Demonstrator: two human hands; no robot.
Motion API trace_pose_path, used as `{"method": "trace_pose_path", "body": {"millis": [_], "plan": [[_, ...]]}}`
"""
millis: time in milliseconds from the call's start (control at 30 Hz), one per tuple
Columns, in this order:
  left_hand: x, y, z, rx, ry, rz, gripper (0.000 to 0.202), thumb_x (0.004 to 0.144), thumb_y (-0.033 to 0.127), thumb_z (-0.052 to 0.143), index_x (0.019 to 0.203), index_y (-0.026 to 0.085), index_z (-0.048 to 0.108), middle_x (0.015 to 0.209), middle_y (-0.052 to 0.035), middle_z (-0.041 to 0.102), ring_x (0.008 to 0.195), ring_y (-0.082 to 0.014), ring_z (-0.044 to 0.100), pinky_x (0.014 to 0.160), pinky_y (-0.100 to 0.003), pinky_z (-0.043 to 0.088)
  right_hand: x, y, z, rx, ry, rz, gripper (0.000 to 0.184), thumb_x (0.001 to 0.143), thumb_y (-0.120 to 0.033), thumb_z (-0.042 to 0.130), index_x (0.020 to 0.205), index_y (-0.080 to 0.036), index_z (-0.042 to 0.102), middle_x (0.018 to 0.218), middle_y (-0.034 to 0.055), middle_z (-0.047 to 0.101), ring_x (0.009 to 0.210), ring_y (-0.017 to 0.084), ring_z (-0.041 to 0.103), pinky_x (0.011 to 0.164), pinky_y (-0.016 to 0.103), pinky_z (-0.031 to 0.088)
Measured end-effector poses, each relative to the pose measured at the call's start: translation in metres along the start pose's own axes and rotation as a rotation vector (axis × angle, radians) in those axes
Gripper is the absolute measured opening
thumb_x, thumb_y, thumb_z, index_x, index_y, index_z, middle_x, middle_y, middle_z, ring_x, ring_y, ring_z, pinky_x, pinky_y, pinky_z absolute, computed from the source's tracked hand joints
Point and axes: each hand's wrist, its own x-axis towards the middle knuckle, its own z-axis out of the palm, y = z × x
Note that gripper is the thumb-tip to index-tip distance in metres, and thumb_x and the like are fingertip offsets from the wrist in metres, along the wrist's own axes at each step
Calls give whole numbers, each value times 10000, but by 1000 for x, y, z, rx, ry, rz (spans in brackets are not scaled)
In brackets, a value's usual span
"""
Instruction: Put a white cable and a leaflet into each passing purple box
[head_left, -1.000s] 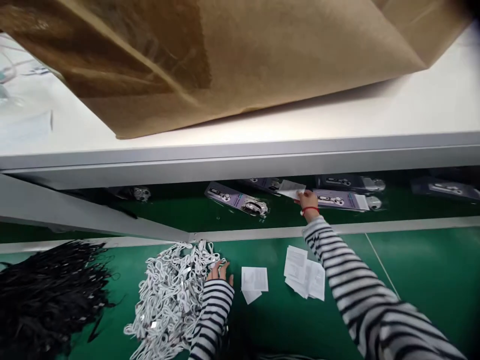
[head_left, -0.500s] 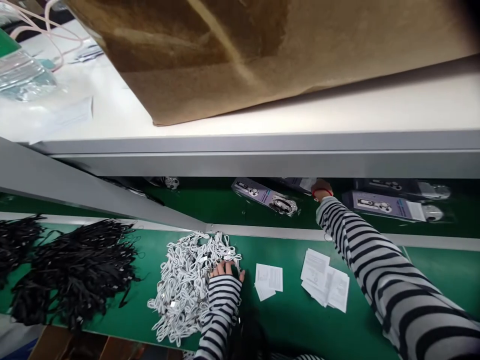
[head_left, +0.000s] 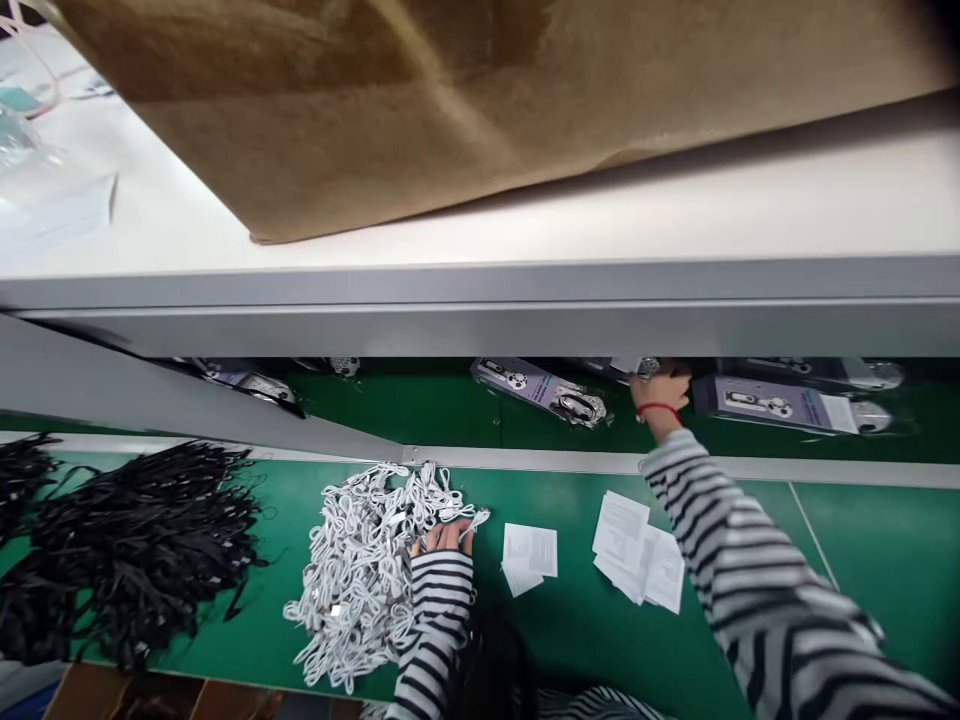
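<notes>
Many white cables [head_left: 360, 580] are lying on the counter [head_left: 562, 490], touching the left hand [head_left: 446, 537]; the right hand [head_left: 661, 388] is touching a package [head_left: 619, 367] beneath the shelf [head_left: 525, 285]. Neither grip's closure is showing clearly; edge handling is likely aiding control.

package [head_left: 601, 368] at right hand [head_left: 663, 388] — partly hidden by shelf edge [head_left: 480, 330]

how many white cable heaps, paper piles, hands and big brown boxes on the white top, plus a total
White cable heap: 1
Left paper pile, right paper pile: 2
Left hand, right hand: 2
Brown box: 1
Total: 6
</notes>
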Motion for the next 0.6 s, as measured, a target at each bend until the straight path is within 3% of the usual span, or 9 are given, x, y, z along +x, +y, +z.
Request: {"method": "trace_pose_path", "body": {"millis": [67,100,133,200,233,300,433,500,600], "plan": [[17,12,-11,-48,11,50,259,876,349,441,951,287,681,963,-17,692,1052,-283,545,983,-508,321,-60,16,3,-2,-67,-113,440,812,-360,526,1207,-173,467,1310,162,369,1154,336,380,878,490,354],[29,22,-16,-79,15,97,266,883,349,435,974,286,677,974,-16,688,1049,-271,544,977,-485,336,-97,23,8,0,-240,-346,363,835,-293,473,1172,-159,498,1240,158,441,1131,316,405,875,465,353],[43,36,-21,-109,18,155,270,890,352,431,996,289,671,988,-10,684,1053,-256,538,972,-458,347,-136,30,15,11,-357,-470,297,794,-268,529,1080,-197,566,1165,107,517,1081,275,454,877,411,363],[74,72,-29,-168,-3,306,281,912,346,404,1056,313,642,1020,19,672,1047,-206,529,944,-383,375,-212,40,33,-56,-525,-622,435,689,-268,660,1109,-191,576,1177,115,531,1058,287,469,865,408,365],[91,93,-30,-181,-14,373,276,918,358,399,1066,335,631,1016,38,671,1034,-181,526,934,-350,378,-243,44,42,-128,-557,-649,585,621,-254,718,1172,-161,544,1218,145,505,1065,312,457,862,430,357],[122,141,-28,-203,-51,540,273,921,354,404,1073,319,628,1016,25,663,1030,-179,510,929,-348,366,-285,49,55,-177,-553,-651,646,621,-212,723,1226,-141,504,1238,150,492,1085,309,439,878,428,339],[164,220,-6,-212,-162,721,249,907,265,443,1082,288,619,1045,8,647,1068,-195,478,946,-372,340,-299,56,61,-141,-523,-505,388,678,-184,671,1055,-173,578,1215,119,510,1079,293,450,878,414,341],[173,241,8,-222,-190,723,253,903,223,433,1046,277,635,1043,4,646,1049,-195,483,937,-380,342,-291,57,62,-66,-578,-459,335,689,-137,629,1019,-171,579,1178,121,540,1085,304,464,900,430,332],[176,254,24,-223,-234,685,271,891,197,412,940,224,677,1051,-23,635,1035,-199,478,930,-404,329,-281,65,64,93,-751,-378,409,732,-100,541,1138,-148,522,1047,121,624,990,271,561,864,383,386]]}}
